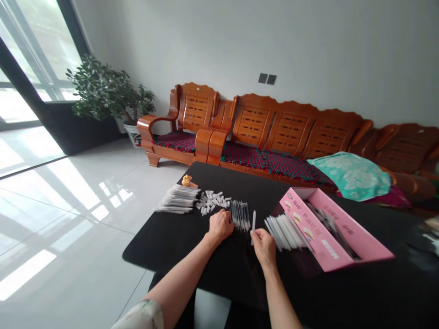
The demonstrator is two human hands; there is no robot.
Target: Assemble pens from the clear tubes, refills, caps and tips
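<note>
My right hand [264, 246] pinches a slim white pen barrel [254, 221] upright over the black table. My left hand [221, 225] is closed, its fingers curled beside a row of thin dark pen refills [240, 214]; whatever its fingertips hold is hidden. Behind that hand lies a scatter of short white caps [214, 200]. A stack of white pens with dark ends [178, 199] sits at the table's left. To the right of my right hand, a row of white pen barrels [286, 232] rests against the pink box [336, 228].
Dark items lie inside the open pink box. A small orange figurine [187, 180] stands near the far left edge of the black table [164, 249]. Beyond are a wooden sofa [284, 123], a teal cloth [353, 176] and a potted plant [113, 93].
</note>
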